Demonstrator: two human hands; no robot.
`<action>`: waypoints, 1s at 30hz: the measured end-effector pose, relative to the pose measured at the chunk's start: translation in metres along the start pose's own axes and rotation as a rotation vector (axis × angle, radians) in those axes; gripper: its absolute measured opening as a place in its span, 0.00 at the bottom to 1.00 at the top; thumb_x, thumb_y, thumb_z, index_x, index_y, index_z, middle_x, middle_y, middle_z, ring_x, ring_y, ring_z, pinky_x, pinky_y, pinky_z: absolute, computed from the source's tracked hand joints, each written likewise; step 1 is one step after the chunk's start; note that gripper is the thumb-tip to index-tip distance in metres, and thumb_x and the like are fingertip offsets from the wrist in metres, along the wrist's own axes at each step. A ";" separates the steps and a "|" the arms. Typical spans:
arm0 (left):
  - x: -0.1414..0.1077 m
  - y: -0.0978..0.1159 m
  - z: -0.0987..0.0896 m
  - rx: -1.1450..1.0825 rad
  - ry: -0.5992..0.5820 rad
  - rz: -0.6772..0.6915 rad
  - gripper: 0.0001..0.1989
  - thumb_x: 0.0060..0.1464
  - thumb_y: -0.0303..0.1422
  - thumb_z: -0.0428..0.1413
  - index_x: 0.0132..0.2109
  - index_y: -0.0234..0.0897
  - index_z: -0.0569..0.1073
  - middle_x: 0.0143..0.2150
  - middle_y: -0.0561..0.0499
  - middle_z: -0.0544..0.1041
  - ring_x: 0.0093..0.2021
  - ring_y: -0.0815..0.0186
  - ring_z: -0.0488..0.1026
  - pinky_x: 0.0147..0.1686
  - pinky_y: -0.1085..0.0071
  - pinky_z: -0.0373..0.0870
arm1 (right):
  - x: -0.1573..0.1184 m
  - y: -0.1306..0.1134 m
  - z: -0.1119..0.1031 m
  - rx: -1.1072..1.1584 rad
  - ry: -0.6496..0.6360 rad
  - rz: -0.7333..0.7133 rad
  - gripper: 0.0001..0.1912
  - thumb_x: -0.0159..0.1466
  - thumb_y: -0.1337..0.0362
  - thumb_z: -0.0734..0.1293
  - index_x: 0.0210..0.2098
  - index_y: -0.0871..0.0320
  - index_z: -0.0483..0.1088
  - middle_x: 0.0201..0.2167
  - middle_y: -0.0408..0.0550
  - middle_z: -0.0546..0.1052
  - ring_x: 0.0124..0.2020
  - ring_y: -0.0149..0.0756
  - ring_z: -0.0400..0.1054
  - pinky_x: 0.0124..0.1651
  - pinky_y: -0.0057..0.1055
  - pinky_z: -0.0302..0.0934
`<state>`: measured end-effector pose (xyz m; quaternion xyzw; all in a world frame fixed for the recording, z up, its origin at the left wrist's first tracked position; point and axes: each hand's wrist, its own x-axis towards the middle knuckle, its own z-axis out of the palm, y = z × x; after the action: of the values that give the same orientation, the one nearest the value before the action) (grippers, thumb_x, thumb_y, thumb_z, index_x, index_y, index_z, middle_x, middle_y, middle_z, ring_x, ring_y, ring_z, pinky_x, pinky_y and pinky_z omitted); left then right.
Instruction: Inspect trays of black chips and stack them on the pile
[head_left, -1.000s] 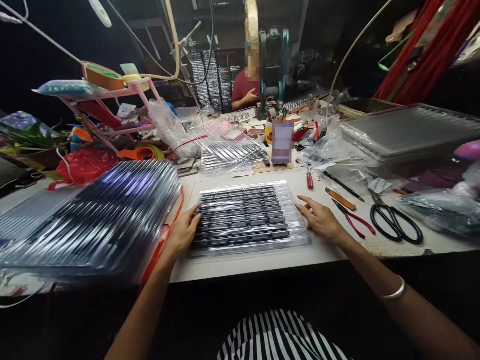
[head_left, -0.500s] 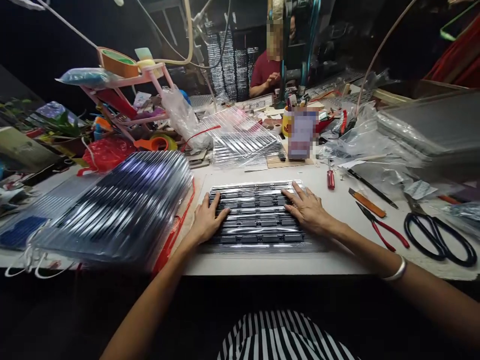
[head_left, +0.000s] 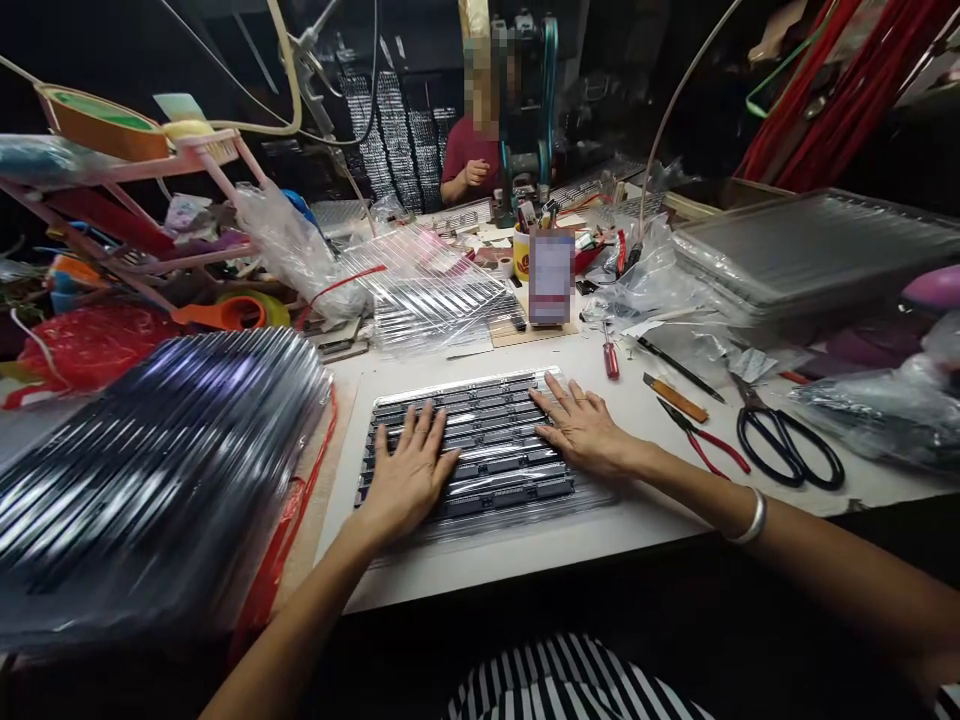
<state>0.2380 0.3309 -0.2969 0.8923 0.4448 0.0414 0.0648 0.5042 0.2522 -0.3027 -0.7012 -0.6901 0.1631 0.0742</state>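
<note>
A clear plastic tray (head_left: 480, 440) lies flat on the white table, holding rows of black comb-edged parts (head_left: 517, 494). My left hand (head_left: 405, 470) rests open on the left part of the tray, its fingers spread over the rows. On the right side, my right hand (head_left: 581, 428) lies with fingers spread across the tray's edge and the ends of the rows. Neither hand grips anything. Left of the tray stands a stack of similar filled trays (head_left: 165, 470), blurred in part.
To the right lie a red screwdriver (head_left: 610, 358), an orange cutter (head_left: 675, 397), red-handled pliers (head_left: 705, 440) and large scissors (head_left: 787, 440). Behind are a phone-like screen (head_left: 551, 280), empty clear trays (head_left: 435, 290) and plastic bags. A co-worker (head_left: 471, 160) sits across the table.
My view has turned to the right. My left hand has moved from the tray's left edge further onto the rows, its fingers flatter. My right hand stays at the tray's right side.
</note>
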 end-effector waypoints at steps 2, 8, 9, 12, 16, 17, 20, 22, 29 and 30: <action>0.008 0.016 -0.001 -0.028 -0.070 0.106 0.30 0.62 0.47 0.38 0.67 0.41 0.49 0.70 0.47 0.44 0.69 0.54 0.37 0.62 0.45 0.30 | 0.006 0.004 0.000 0.081 0.060 0.008 0.33 0.66 0.45 0.52 0.67 0.47 0.45 0.69 0.49 0.34 0.67 0.58 0.29 0.63 0.56 0.36; 0.020 0.021 -0.003 -0.092 -0.139 0.197 0.28 0.63 0.47 0.35 0.67 0.47 0.48 0.70 0.52 0.42 0.69 0.54 0.35 0.63 0.46 0.33 | 0.029 0.016 -0.002 0.215 0.263 0.132 0.31 0.68 0.51 0.49 0.66 0.59 0.47 0.68 0.62 0.45 0.66 0.49 0.45 0.61 0.50 0.48; 0.021 0.020 -0.004 -0.099 -0.149 0.192 0.27 0.63 0.47 0.35 0.67 0.48 0.49 0.70 0.53 0.43 0.69 0.55 0.36 0.62 0.46 0.33 | 0.031 0.016 -0.002 0.218 0.268 0.128 0.30 0.68 0.52 0.49 0.66 0.59 0.48 0.67 0.62 0.46 0.66 0.48 0.45 0.62 0.48 0.48; 0.025 0.018 -0.008 -0.111 -0.167 0.187 0.26 0.63 0.47 0.36 0.66 0.50 0.50 0.70 0.53 0.45 0.69 0.55 0.38 0.62 0.46 0.35 | 0.032 0.015 0.001 0.212 0.252 0.084 0.29 0.67 0.53 0.54 0.65 0.54 0.52 0.68 0.57 0.45 0.67 0.49 0.43 0.62 0.47 0.46; 0.030 0.016 -0.012 -0.115 -0.196 0.181 0.32 0.59 0.52 0.43 0.67 0.51 0.49 0.70 0.51 0.45 0.69 0.50 0.38 0.61 0.43 0.35 | 0.031 0.014 0.008 0.195 0.254 0.070 0.27 0.66 0.53 0.55 0.63 0.50 0.56 0.69 0.53 0.41 0.66 0.56 0.44 0.62 0.53 0.45; 0.030 0.012 -0.011 -0.125 -0.188 0.156 0.33 0.58 0.52 0.44 0.66 0.50 0.50 0.70 0.50 0.45 0.69 0.50 0.38 0.61 0.43 0.34 | 0.030 0.015 0.009 0.194 0.264 0.073 0.27 0.66 0.53 0.55 0.63 0.51 0.56 0.69 0.52 0.43 0.66 0.55 0.44 0.62 0.53 0.44; 0.022 -0.008 -0.007 -0.261 -0.040 -0.063 0.32 0.55 0.50 0.50 0.64 0.45 0.57 0.69 0.46 0.46 0.69 0.48 0.37 0.61 0.43 0.29 | 0.028 0.019 0.008 0.207 0.307 0.099 0.26 0.67 0.57 0.53 0.63 0.56 0.57 0.67 0.56 0.49 0.66 0.51 0.46 0.63 0.51 0.44; 0.010 -0.026 -0.005 -0.402 0.110 -0.257 0.32 0.55 0.46 0.51 0.63 0.37 0.61 0.69 0.41 0.48 0.68 0.47 0.38 0.61 0.43 0.29 | 0.025 0.021 0.008 0.233 0.332 0.111 0.27 0.67 0.60 0.51 0.63 0.61 0.57 0.65 0.59 0.54 0.65 0.49 0.48 0.63 0.49 0.45; -0.039 -0.035 -0.019 -0.646 0.231 -0.263 0.29 0.60 0.41 0.43 0.64 0.31 0.58 0.62 0.42 0.65 0.62 0.62 0.60 0.61 0.66 0.55 | 0.018 0.021 0.009 0.294 0.382 0.054 0.28 0.68 0.56 0.49 0.62 0.63 0.57 0.64 0.58 0.57 0.65 0.43 0.50 0.63 0.44 0.49; -0.042 -0.031 -0.018 -0.620 0.219 -0.238 0.28 0.60 0.40 0.43 0.64 0.32 0.58 0.62 0.43 0.64 0.63 0.62 0.60 0.61 0.64 0.55 | 0.018 0.021 0.010 0.281 0.380 0.049 0.28 0.67 0.56 0.49 0.62 0.63 0.57 0.64 0.59 0.57 0.65 0.44 0.50 0.63 0.44 0.49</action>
<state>0.1862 0.3172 -0.2841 0.7625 0.5162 0.2623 0.2888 0.5205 0.2681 -0.3215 -0.7187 -0.6171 0.1244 0.2954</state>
